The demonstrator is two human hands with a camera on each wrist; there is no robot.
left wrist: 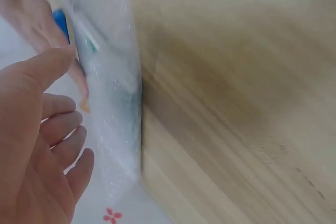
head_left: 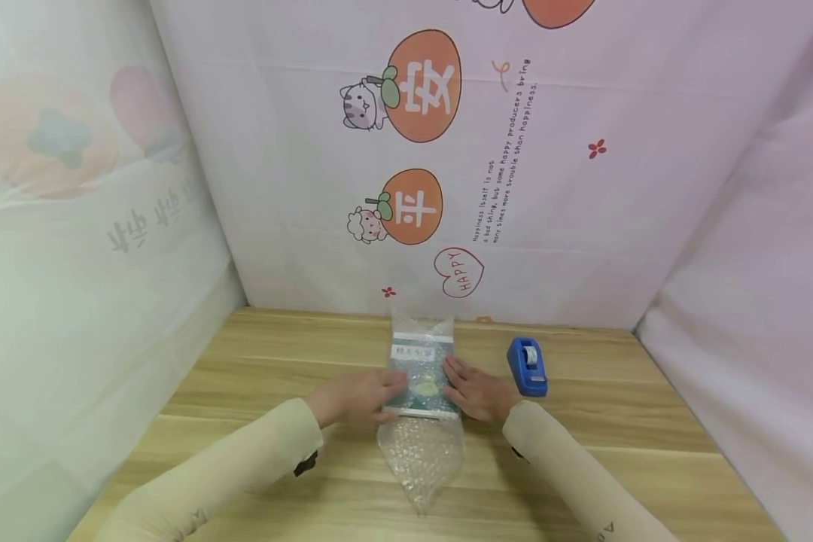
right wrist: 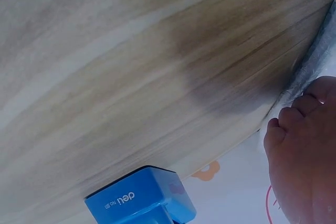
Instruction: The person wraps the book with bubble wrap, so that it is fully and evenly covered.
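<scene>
A flat rectangular teal item (head_left: 421, 374) with a pale label and a light green patch lies inside bubble wrap (head_left: 421, 452) on the table. The clear wrap reaches past its far and near ends, and the near end tapers to a point. My left hand (head_left: 357, 397) rests its fingertips on the left side of the wrapped item. On the opposite side, the fingers of my right hand (head_left: 482, 391) lie over the right edge. The left wrist view has my left hand (left wrist: 39, 135) with loosely bent fingers beside the wrap (left wrist: 113, 77).
A blue tape dispenser (head_left: 527, 367) with a roll in it stands right of the right hand; the right wrist view shows its blue body (right wrist: 136, 198) close up. The wood-grain table (head_left: 278, 354) ends at a printed white cloth (head_left: 298, 188), with cloth sides left and right.
</scene>
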